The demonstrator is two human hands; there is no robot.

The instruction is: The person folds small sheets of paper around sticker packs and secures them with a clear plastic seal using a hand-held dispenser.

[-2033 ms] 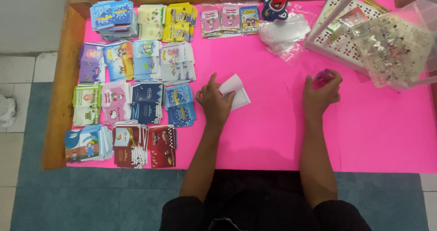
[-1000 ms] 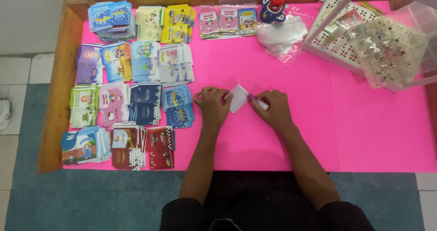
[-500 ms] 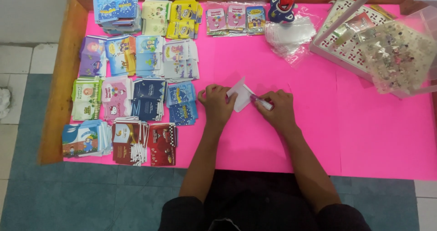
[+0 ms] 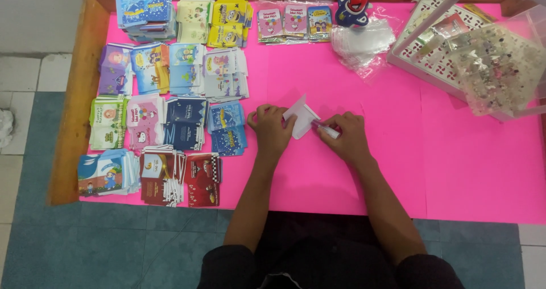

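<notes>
A small white folded paper envelope lies on the pink table cover near the middle. My left hand presses on its left edge and holds it in place. My right hand grips a small white-and-pink glue stick, whose tip touches the envelope's right edge. Both forearms reach in from the bottom of the view.
Stacks of colourful small envelopes cover the table's left half. Three packets, a blue-and-red tape dispenser and clear plastic sleeves lie at the back. A white perforated basket with a clear bag stands at right.
Two seconds ago my right hand was far right holding the pink item; it moved left to the white envelope and now works its edge. My left hand stayed on the envelope.
</notes>
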